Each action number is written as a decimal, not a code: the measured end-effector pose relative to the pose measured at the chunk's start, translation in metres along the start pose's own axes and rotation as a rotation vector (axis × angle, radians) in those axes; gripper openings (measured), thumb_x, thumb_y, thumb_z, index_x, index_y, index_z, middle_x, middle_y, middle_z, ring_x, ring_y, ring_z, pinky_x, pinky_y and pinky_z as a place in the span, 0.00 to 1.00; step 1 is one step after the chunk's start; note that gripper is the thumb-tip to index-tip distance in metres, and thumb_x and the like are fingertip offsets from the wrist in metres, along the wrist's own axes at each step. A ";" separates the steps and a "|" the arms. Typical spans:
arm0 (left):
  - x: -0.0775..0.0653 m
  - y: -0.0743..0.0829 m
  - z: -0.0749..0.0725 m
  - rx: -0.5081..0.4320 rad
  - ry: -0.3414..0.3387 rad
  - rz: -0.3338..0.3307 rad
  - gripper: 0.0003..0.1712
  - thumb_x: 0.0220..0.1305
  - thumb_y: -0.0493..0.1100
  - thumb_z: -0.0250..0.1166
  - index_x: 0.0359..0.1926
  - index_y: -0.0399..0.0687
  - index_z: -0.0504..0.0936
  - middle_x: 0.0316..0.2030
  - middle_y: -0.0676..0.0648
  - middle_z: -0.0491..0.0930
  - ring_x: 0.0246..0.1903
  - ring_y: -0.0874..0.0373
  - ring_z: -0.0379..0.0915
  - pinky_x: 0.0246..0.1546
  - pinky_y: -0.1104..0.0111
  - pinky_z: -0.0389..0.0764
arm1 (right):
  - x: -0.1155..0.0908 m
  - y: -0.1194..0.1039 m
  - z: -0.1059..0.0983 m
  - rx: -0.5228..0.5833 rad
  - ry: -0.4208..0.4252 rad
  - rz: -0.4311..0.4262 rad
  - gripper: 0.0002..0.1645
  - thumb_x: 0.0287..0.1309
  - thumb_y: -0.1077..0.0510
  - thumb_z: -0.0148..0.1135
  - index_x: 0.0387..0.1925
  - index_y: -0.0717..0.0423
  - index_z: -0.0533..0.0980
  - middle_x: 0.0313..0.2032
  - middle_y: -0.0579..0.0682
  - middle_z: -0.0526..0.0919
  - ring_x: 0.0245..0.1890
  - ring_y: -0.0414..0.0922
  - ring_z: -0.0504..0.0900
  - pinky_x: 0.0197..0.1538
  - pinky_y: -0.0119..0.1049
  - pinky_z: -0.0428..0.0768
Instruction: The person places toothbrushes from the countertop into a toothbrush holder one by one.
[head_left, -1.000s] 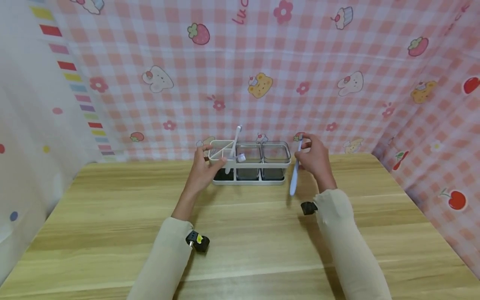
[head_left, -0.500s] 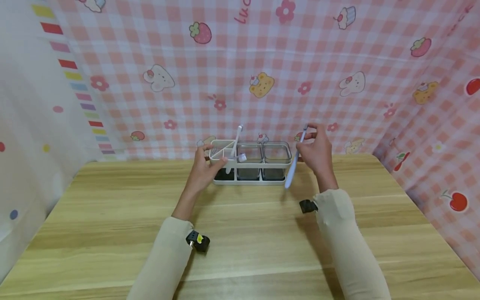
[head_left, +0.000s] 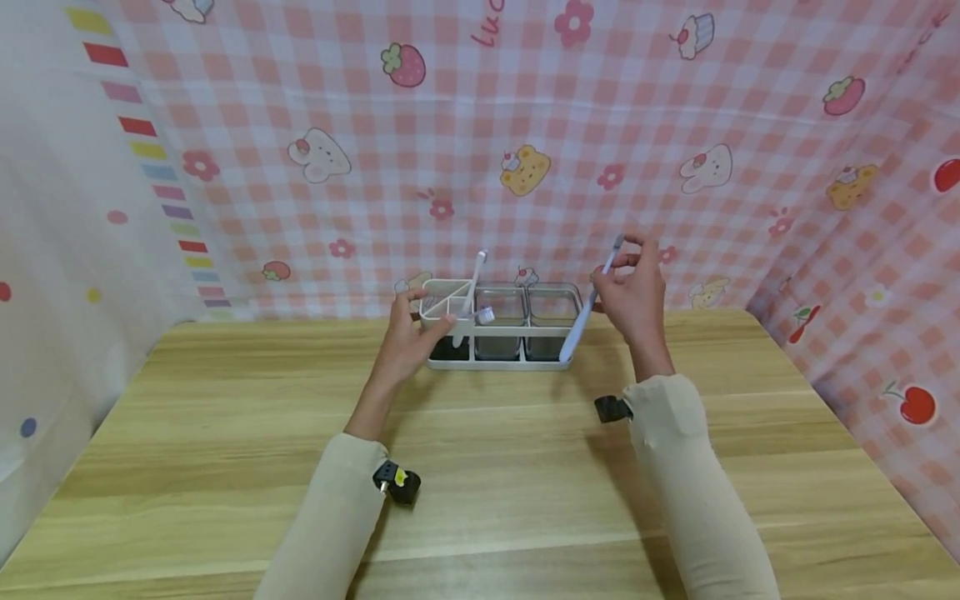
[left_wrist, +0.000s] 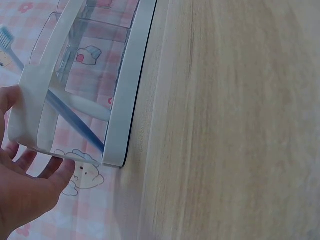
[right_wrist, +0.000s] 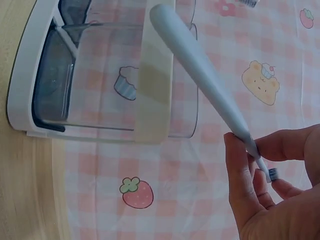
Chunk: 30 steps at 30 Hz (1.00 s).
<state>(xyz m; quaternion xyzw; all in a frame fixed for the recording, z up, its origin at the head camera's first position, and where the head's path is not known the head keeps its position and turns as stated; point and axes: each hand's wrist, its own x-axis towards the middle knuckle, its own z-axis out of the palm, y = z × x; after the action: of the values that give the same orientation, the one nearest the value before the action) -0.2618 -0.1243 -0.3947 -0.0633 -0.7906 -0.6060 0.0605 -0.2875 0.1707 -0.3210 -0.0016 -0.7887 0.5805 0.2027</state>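
Observation:
A white toothbrush holder [head_left: 510, 332] stands on the table against the back cloth, with two clear cups in its middle and right sections. My left hand [head_left: 405, 337] grips its left end, thumb at the front rim. In the divided left section lean two toothbrushes: a white toothbrush [head_left: 472, 283] pointing up, and a second toothbrush [head_left: 486, 315] whose head tips forward and right; its blue handle [left_wrist: 75, 122] shows in the left wrist view. My right hand [head_left: 636, 296] pinches a light blue toothbrush [right_wrist: 205, 75] near its neck, bristles up, handle end overlapping the holder's right front in the head view.
The wooden table [head_left: 495, 467] spreads out in front of the holder. A pink checked cloth [head_left: 360, 192] hangs right behind it and continues along the right side. A white cloth [head_left: 60, 250] hangs at the left.
My right hand has risen slightly with the light blue toothbrush, whose handle end has swung left and up from beside the holder to in front of its right end. My left hand stays put.

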 end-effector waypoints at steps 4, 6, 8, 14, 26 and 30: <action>-0.001 0.000 0.000 0.006 0.000 -0.011 0.40 0.70 0.50 0.65 0.71 0.40 0.55 0.70 0.35 0.56 0.64 0.39 0.59 0.60 0.48 0.71 | 0.000 -0.002 0.003 0.020 0.014 -0.006 0.38 0.60 0.71 0.59 0.70 0.52 0.60 0.41 0.51 0.69 0.31 0.44 0.82 0.26 0.36 0.84; -0.002 0.001 -0.001 0.009 0.000 -0.019 0.40 0.70 0.50 0.65 0.72 0.41 0.55 0.70 0.35 0.56 0.65 0.39 0.59 0.59 0.49 0.71 | -0.001 -0.004 0.004 0.027 0.015 -0.005 0.39 0.60 0.72 0.57 0.70 0.52 0.59 0.42 0.51 0.68 0.31 0.45 0.81 0.27 0.37 0.84; -0.002 0.001 -0.001 0.003 0.001 -0.022 0.40 0.70 0.50 0.65 0.72 0.41 0.55 0.70 0.36 0.56 0.64 0.40 0.59 0.59 0.49 0.72 | -0.001 -0.004 0.006 0.032 0.016 -0.007 0.39 0.60 0.72 0.57 0.70 0.51 0.58 0.42 0.51 0.68 0.31 0.46 0.81 0.27 0.37 0.84; -0.001 0.002 -0.002 -0.003 -0.001 -0.004 0.40 0.70 0.49 0.65 0.71 0.39 0.55 0.68 0.34 0.57 0.63 0.40 0.60 0.60 0.49 0.70 | -0.001 -0.008 0.009 0.022 0.036 -0.034 0.40 0.61 0.71 0.60 0.70 0.49 0.58 0.42 0.49 0.67 0.34 0.47 0.82 0.27 0.38 0.85; 0.001 0.004 -0.003 0.002 -0.002 -0.009 0.40 0.69 0.50 0.65 0.71 0.40 0.56 0.68 0.34 0.58 0.62 0.40 0.60 0.61 0.49 0.68 | -0.002 -0.015 0.014 0.072 0.068 -0.106 0.37 0.64 0.67 0.62 0.68 0.46 0.56 0.43 0.49 0.67 0.36 0.48 0.81 0.28 0.34 0.84; 0.001 0.002 -0.005 0.014 -0.017 -0.003 0.40 0.70 0.50 0.65 0.71 0.39 0.55 0.69 0.34 0.57 0.63 0.40 0.60 0.61 0.49 0.68 | -0.001 -0.015 0.017 0.114 0.080 -0.134 0.36 0.65 0.68 0.62 0.67 0.47 0.56 0.44 0.49 0.67 0.37 0.48 0.80 0.30 0.37 0.85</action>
<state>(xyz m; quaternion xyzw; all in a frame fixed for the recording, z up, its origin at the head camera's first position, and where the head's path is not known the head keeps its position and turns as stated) -0.2627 -0.1281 -0.3916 -0.0668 -0.7956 -0.5998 0.0533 -0.2880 0.1501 -0.3116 0.0393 -0.7439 0.6090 0.2722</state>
